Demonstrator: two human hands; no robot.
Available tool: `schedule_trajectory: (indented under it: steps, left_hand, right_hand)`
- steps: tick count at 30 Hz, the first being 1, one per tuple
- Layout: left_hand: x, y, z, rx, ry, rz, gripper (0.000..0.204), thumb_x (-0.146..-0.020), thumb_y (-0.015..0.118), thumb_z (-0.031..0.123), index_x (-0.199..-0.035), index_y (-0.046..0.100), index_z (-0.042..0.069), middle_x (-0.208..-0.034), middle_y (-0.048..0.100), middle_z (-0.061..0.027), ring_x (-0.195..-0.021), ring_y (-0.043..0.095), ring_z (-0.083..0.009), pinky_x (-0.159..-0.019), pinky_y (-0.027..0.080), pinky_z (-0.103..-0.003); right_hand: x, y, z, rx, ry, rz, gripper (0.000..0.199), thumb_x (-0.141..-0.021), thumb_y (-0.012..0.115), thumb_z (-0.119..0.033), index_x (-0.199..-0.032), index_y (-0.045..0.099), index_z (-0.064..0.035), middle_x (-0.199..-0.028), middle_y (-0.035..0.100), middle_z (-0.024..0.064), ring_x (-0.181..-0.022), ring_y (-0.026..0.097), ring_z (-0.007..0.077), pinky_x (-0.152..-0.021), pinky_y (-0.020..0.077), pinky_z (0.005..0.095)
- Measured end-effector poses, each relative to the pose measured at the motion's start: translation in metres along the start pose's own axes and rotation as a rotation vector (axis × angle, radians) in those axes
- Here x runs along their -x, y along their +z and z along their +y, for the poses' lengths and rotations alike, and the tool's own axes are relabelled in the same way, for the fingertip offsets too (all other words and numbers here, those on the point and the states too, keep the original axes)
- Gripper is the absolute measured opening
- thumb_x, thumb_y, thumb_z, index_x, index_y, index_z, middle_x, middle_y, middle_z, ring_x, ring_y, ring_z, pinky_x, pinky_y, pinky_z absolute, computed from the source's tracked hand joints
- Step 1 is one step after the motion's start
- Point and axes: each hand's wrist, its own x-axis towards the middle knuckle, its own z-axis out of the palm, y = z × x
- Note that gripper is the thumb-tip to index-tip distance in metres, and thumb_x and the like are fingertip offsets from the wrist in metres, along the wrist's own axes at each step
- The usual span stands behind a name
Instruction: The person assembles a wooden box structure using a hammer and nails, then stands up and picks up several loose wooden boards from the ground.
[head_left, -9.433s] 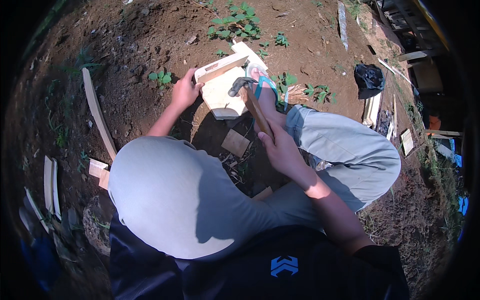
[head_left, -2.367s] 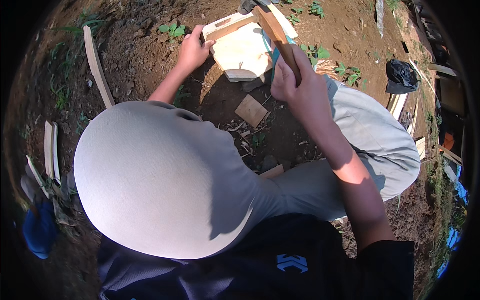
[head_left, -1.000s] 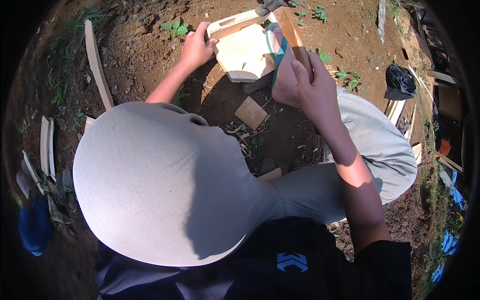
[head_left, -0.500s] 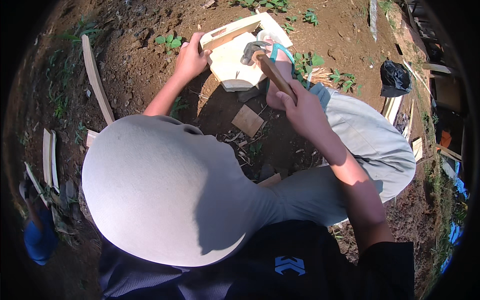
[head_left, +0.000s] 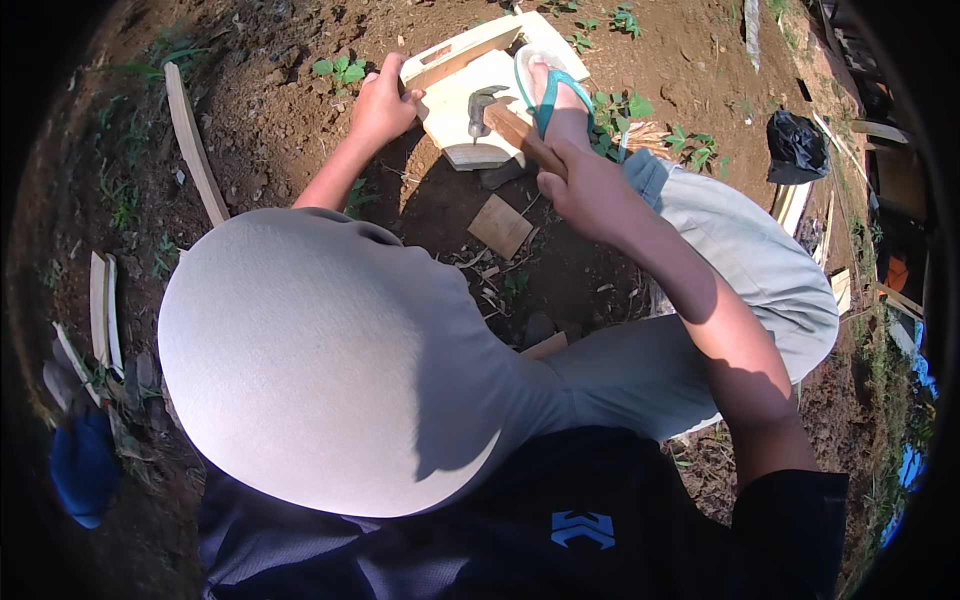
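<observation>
Brown soil (head_left: 275,130) around — hammer (head_left: 525,139) juts forward-left from the right hand (head_left: 585,190).

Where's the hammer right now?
In the head view, the hammer is above centre, gripped in the right hand, its head over the pale wooden board, just left of the sandaled foot.

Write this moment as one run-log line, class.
left hand: holding wooden piece | right hand: holding hammer by handle | hammer head: over wooden piece | sandalled foot: right of hammer head
</observation>
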Motion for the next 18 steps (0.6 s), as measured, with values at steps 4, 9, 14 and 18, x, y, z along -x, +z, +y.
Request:
schedule_trajectory:
  steps: [4, 9, 14, 18]
  left_hand:
    - [0.0, -0.002, -0.003, -0.03, 0.006, 0.004, 0.052, -0.089, 0.075, 0.018, -0.134, 0.05, 0.011, -0.097, 0.068, -0.0216, -0.097, 0.065, -0.0396, -0.083, 0.052, -0.048]
    - [-0.004, 0.006, -0.003, 0.0, 0.045, 0.033, 0.053, -0.088, 0.076, 0.016, -0.135, 0.051, 0.011, -0.091, 0.068, -0.0198, -0.087, 0.065, -0.0373, -0.079, 0.051, -0.047]
    - [0.0, -0.001, 0.002, -0.029, 0.055, 0.052, 0.051, -0.086, 0.077, 0.013, -0.132, 0.053, 0.01, -0.091, 0.069, -0.0209, -0.089, 0.066, -0.0378, -0.078, 0.052, -0.048]
    - [-0.005, 0.002, -0.005, -0.009, 0.003, 0.004, 0.053, -0.086, 0.077, 0.013, -0.132, 0.052, 0.01, -0.092, 0.068, -0.0215, -0.087, 0.068, -0.0378, -0.078, 0.052, -0.048]
  right_hand:
    - [-0.019, -0.039, -0.04, -0.146, 0.077, 0.019, 0.035, -0.099, 0.061, -0.033, -0.122, 0.057, -0.006, -0.093, 0.068, 0.029, -0.087, 0.069, 0.0454, -0.077, 0.0529, 0.0493]
    - [-0.008, -0.001, -0.007, 0.201, 0.002, -0.172, 0.028, -0.097, 0.059, -0.023, -0.113, 0.059, -0.0005, -0.098, 0.068, 0.0299, -0.092, 0.068, 0.0479, -0.07, 0.057, 0.0495]
    - [-0.011, -0.02, -0.035, -0.108, 0.017, 0.236, 0.035, -0.097, 0.059, -0.028, -0.119, 0.058, -0.001, -0.104, 0.067, 0.0316, -0.093, 0.067, 0.0492, -0.084, 0.0542, 0.0538]
    - [-0.005, 0.005, 0.006, 0.07, 0.038, -0.18, 0.034, -0.098, 0.06, -0.027, -0.118, 0.055, -0.0004, -0.097, 0.067, 0.0314, -0.09, 0.067, 0.0483, -0.074, 0.0546, 0.0524]
